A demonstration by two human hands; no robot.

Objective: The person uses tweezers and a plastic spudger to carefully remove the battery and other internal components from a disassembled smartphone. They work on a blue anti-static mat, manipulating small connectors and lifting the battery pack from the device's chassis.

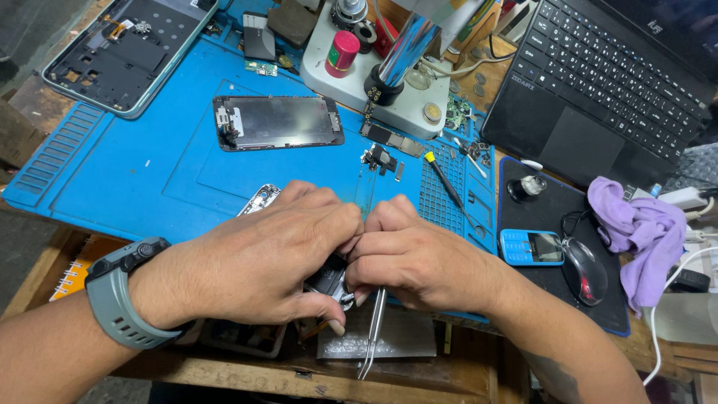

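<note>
Our left hand (258, 258) and right hand (419, 258) together gripped opened phone (329, 278), lower centre; right also pinched tweezers (374, 329). Blue mat (134, 172) beyond, detached screen (277, 121) upper centre, laptop (598, 75) upper right.

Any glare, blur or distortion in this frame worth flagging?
Head view: sharp and evenly lit; glare on the chrome microscope post and bare phone screen; wide-angle bending at the laptop; both hands, left hand and right hand, hide the part they hold.
</note>
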